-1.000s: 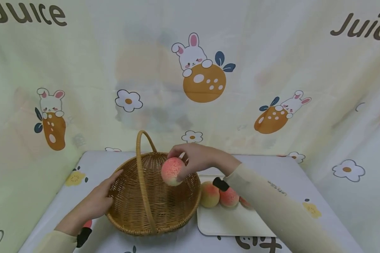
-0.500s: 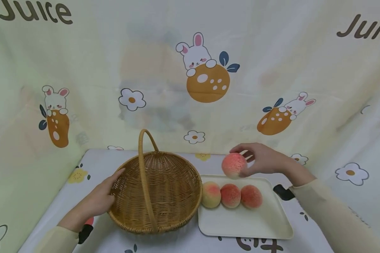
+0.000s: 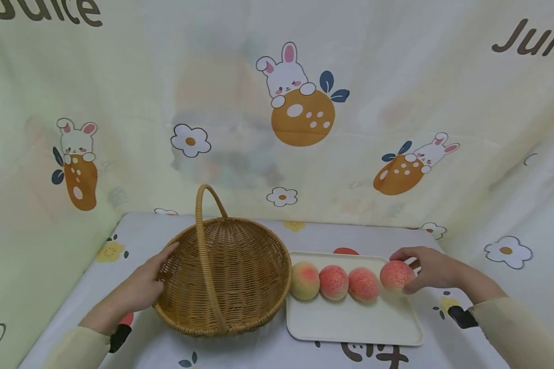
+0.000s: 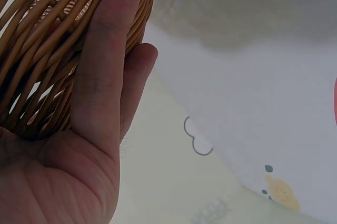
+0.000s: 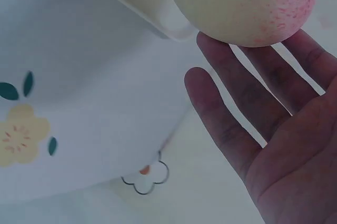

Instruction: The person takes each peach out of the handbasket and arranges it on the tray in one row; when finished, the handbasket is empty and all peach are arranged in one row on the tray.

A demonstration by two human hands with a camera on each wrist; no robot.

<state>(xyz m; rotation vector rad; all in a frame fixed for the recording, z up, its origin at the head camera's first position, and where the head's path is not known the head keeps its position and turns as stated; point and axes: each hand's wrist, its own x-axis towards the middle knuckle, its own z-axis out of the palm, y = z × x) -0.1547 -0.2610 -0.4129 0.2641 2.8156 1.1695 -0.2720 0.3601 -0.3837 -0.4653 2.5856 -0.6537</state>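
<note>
My left hand grips the left rim of a round wicker basket with a tall arched handle. In the left wrist view its fingers lie along the basket's woven side. My right hand holds a pink peach between thumb and fingers, over the back right corner of a cream tray. The right wrist view shows the peach's pale side against the fingertips. Three more peaches sit in a row along the tray: a yellowish one, then two pink ones.
The basket's right rim stands close against the tray's left end. A white patterned cloth covers the table. Behind it hangs a curtain printed with rabbits and flowers.
My right hand has carried the pink peach from over the basket rightward and down to the tray's right end. The left hand stays at the basket's rim.
</note>
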